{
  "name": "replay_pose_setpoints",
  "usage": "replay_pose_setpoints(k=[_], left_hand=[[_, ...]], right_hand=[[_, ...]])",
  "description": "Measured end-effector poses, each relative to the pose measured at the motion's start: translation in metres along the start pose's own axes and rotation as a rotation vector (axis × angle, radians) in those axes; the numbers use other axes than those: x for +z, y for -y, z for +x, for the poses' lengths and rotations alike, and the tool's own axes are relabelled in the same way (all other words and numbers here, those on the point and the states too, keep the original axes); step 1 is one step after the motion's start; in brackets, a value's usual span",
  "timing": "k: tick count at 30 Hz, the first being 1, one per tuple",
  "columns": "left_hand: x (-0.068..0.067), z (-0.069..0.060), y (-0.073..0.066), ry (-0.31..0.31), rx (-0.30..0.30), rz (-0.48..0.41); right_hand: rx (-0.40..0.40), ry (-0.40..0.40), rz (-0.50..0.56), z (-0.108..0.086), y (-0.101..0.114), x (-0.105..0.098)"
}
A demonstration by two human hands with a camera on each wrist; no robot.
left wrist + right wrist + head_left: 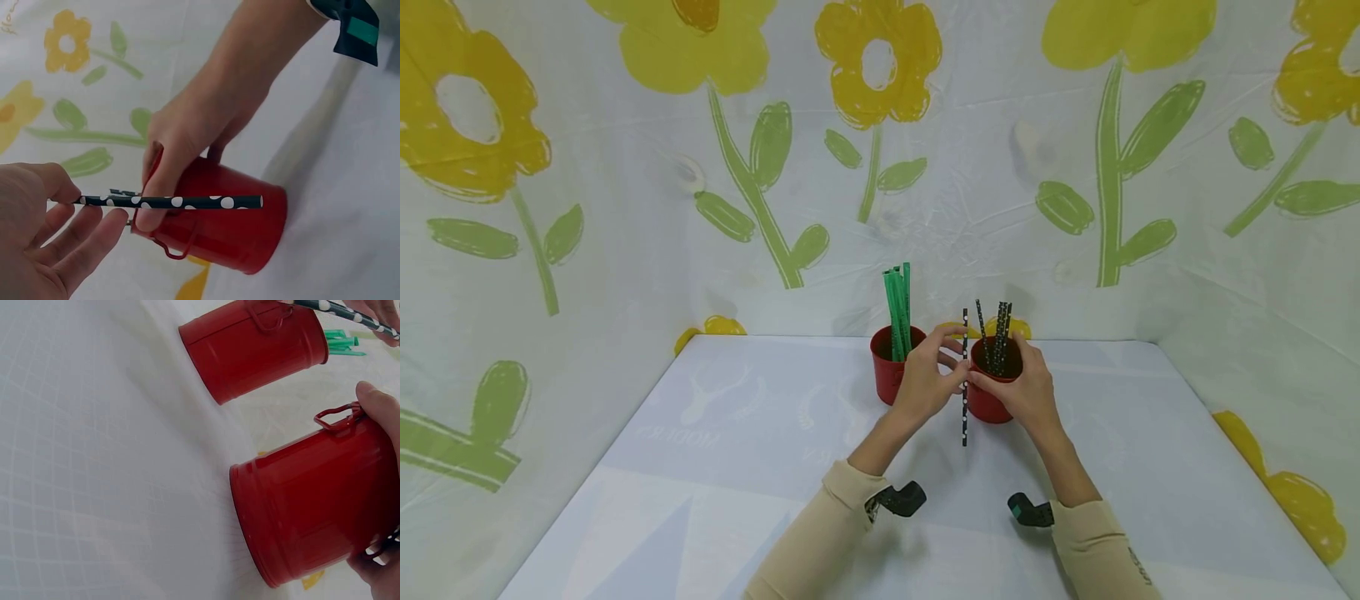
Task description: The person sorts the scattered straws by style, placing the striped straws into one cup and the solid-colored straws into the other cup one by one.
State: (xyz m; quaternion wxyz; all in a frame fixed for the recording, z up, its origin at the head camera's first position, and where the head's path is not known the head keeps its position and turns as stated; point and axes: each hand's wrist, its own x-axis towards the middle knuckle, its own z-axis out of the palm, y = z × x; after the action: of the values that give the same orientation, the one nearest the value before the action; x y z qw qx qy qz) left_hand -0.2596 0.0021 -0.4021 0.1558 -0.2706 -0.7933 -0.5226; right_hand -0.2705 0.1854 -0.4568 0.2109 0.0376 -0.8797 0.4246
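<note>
My left hand pinches a black paper straw with white dots, upright in front of the gap between two red buckets. In the left wrist view the straw extends past the fingertips. With thumb and fingers, my right hand grips the rim of the right red bucket. Several dotted black straws stand in that bucket. The left red bucket holds several green straws and is partly hidden behind my left hand. In the right wrist view, a wire handle is on the gripped bucket's side.
Both buckets stand near the back of a table covered with a pale patterned cloth. Behind them hangs a white curtain printed with yellow flowers. Dark wrist cameras jut inward from both sleeves.
</note>
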Motion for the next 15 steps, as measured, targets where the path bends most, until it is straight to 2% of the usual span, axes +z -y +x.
replay_pose_setpoints(k=[6, 10, 15], left_hand=[[-0.005, 0.010, -0.006, -0.019, 0.066, 0.022], [-0.008, 0.019, -0.012, -0.039, 0.109, 0.074], [-0.011, 0.031, -0.023, -0.033, 0.143, 0.095]], right_hand=[[-0.005, 0.003, -0.007, 0.001, -0.001, 0.000], [-0.010, 0.000, -0.004, 0.001, -0.001, 0.001], [-0.013, 0.000, -0.006, 0.002, -0.003, 0.001]])
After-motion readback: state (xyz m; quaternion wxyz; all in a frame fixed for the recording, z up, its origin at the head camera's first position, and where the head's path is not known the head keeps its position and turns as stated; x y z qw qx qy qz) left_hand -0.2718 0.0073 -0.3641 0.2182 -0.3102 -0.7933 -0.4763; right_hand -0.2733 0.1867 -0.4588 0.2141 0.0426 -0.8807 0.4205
